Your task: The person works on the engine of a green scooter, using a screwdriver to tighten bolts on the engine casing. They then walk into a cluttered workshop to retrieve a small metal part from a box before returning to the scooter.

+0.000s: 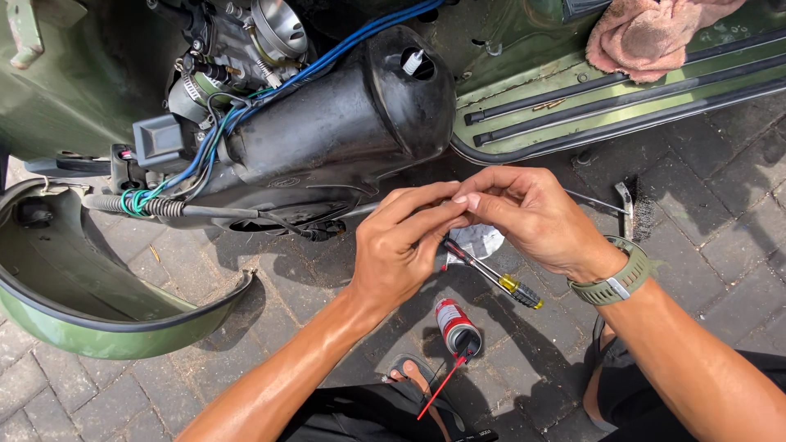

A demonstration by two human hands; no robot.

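Head view, left hand: the left hand is curled narrow, its fingertips meeting those of the right; what they pinch is too small to tell.
Head view, right hand: the right hand, with a green wristwatch on the wrist, pinches narrow at the same spot; which hand holds the screwdriver cannot be told.
Screwdriver: one screwdriver with a yellow and black handle hangs slanting under the joined fingers, shaft up, handle down and to the right, above the paving.
Spray can: one red spray can with a thin red straw stands on the paving just below the hands.
Engine: one black engine housing of the green scooter lies open beyond the hands, with blue wires over it.
Other counts: one white scrap behind the fingers, one pink rag on the footboard, one loose green side panel at left, two hands, one sandalled foot.
Risk, small part: the pinched piece would likely be lost in the gaps between the pavers if the fingertips slip.
Risk, screwdriver: held loosely, it could drop and knock over the can.
Risk, can: a knee or elbow shifting could tip it, since it stands close to the legs.
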